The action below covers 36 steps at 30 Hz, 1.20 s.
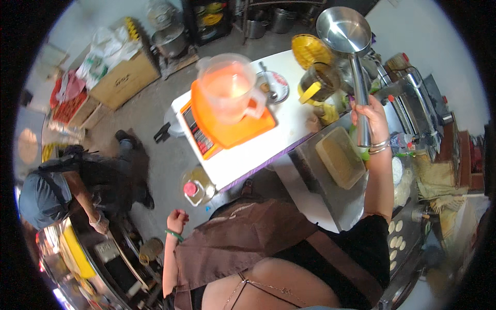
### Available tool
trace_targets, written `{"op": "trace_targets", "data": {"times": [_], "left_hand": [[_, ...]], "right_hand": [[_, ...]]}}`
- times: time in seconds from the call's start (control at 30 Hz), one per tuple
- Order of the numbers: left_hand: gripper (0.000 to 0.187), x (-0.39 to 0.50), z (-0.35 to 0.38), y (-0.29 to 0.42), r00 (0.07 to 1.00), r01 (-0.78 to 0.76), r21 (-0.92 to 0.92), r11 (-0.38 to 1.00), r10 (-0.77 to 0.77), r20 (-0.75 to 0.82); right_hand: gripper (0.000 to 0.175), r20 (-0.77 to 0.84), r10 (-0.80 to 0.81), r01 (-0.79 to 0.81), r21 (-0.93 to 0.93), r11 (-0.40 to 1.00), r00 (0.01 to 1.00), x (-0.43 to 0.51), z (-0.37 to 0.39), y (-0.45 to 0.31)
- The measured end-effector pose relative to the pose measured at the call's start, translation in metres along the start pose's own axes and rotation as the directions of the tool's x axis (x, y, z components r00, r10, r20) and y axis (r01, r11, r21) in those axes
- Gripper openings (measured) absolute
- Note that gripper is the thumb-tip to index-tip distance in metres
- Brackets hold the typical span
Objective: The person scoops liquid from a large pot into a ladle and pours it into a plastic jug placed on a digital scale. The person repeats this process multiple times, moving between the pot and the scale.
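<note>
My right hand [372, 118] is raised at the right, gripping the tubular handle of a stainless-steel dipper [344, 29]. The bowl of the dipper points away from me, and I see no food in it. Low by my side, my left hand [178, 220] hangs near the table's near corner with loosely bent fingers and nothing in it. A translucent plastic measuring jug [228, 93] stands on the orange tray of a kitchen scale [205, 133]. The scale is on a white table [236, 164]. Beside the jug lies a plate [282, 83] with a spoon.
A plastic oil jug [197, 190] with a red cap stands by the table corner. A yellow basket [310, 50], a dark pot [319, 81] and a plastic tub [339, 157] sit at the right. A co-worker [50, 193] with a gloved hand bends over a counter at the left.
</note>
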<state>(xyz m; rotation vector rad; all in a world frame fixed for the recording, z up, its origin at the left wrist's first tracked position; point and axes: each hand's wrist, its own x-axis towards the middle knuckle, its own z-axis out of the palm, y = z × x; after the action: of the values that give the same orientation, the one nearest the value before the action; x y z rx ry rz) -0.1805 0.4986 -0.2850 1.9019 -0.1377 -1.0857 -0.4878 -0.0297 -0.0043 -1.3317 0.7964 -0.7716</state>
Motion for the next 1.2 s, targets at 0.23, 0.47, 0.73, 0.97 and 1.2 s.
{"op": "trace_targets", "data": {"times": [0.23,0.47,0.73,0.97,1.2], "left_hand": [[0.010,-0.049,-0.025,-0.050,0.998,-0.010,-0.135,0.991,0.002,-0.063],[0.009,-0.086,-0.048,-0.136,0.986,-0.009,-0.175,0.985,-0.021,-0.166],[0.010,-0.111,-0.052,-0.129,0.955,-0.089,-0.247,0.965,0.012,-0.297],[0.013,-0.108,-0.047,-0.123,0.959,-0.025,-0.206,0.978,-0.035,-0.281],[0.013,-0.124,-0.068,-0.151,0.911,-0.110,-0.202,0.973,0.017,-0.413]], "right_hand": [[0.032,0.199,0.041,0.008,-0.241,0.971,0.979,-0.058,0.100,-0.024],[0.047,0.222,-0.280,0.346,-0.755,0.557,0.934,-0.082,0.149,-0.004],[0.057,0.272,-0.472,0.340,-0.938,0.064,0.838,-0.102,0.163,0.011],[0.043,0.292,-0.381,0.473,-0.665,0.579,0.877,-0.105,0.192,0.027],[0.050,0.700,0.002,-0.101,0.101,0.990,0.714,-0.137,0.279,0.070]]}}
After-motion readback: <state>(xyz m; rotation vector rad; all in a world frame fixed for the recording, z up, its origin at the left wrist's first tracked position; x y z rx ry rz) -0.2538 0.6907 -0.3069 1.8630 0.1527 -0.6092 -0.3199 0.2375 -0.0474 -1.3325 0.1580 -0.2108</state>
